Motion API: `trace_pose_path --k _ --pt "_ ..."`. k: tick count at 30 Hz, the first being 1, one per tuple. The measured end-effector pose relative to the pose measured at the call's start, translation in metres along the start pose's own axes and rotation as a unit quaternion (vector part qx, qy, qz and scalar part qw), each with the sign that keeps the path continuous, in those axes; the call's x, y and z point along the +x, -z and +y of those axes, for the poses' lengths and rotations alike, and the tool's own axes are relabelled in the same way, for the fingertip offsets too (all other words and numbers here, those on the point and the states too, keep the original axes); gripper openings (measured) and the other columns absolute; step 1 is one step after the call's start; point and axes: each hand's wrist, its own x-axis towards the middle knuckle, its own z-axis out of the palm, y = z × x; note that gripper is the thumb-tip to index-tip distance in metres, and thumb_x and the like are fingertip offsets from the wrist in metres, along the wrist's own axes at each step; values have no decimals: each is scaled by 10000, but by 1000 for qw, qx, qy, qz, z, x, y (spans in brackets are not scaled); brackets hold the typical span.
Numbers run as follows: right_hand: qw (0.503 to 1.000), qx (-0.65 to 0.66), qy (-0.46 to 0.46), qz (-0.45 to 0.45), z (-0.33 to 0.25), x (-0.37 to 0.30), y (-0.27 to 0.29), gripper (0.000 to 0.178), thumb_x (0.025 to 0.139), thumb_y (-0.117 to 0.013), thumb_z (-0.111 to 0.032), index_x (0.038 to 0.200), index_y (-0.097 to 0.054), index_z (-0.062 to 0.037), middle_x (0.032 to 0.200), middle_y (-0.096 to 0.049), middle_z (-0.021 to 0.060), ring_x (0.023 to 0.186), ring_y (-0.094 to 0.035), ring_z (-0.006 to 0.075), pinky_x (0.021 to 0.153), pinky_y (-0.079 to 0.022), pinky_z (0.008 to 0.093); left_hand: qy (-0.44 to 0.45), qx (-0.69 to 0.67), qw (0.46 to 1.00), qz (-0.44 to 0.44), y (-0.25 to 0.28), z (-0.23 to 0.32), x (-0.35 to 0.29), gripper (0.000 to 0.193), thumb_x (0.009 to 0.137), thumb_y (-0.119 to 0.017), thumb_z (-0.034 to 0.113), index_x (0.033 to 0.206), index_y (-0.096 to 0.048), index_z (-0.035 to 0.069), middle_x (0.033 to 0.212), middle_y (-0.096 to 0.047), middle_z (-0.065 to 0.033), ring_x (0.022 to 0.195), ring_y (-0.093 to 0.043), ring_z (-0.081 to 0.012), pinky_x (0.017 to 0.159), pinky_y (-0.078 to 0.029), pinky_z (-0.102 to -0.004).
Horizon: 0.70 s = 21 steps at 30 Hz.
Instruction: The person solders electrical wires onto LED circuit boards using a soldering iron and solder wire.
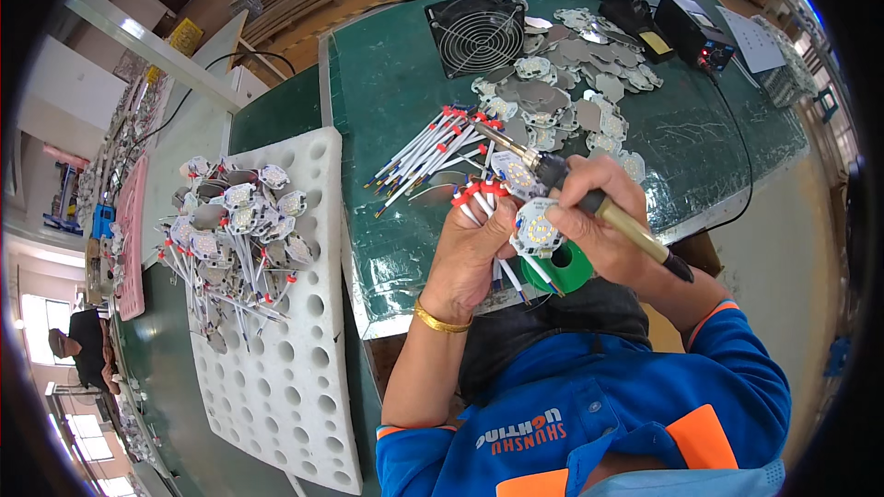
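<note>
My left hand (471,258) is closed round a few white wires (506,278) with red ends, their other tips hanging below the fingers. My right hand (603,212) grips a soldering iron (637,234), its metal tip pointing up and left over the table. Between the hands is a small LED board (537,228) with yellow dots, close to the right thumb and fingers. Another LED board (516,175) sits just above it, next to the red wire ends. Which fingers bear the boards is partly hidden. Below the hands a green spool (575,271) shows at the table edge.
Loose red-ended wires (419,155) lie ahead on the green table (368,248). Beyond are heaped boards (589,51), a black fan (474,32) and a soldering station (695,32) with a trailing cable. Left, wired boards (244,207) rest on a white perforated foam sheet (290,396).
</note>
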Motion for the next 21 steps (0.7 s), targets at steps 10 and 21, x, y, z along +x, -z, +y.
trace_pose_path --k 10,21 --pt "998 -51 -5 22 -8 2 -4 113 767 -616 -18 823 -517 -25 735 -538 50 643 -512 123 593 -416 246 12 32 998 61 -4 -1 -4 218 874 -553 280 837 -559 66 674 -517 25 553 -406 -38 477 -305 -187" --pt "999 -45 -21 -5 -13 1 -8 152 730 -603 22 839 -506 -21 727 -525 51 636 -505 111 579 -411 245 26 41 993 106 -6 -2 -17 232 891 -516 314 840 -546 90 650 -498 38 527 -429 -37 457 -318 -178"
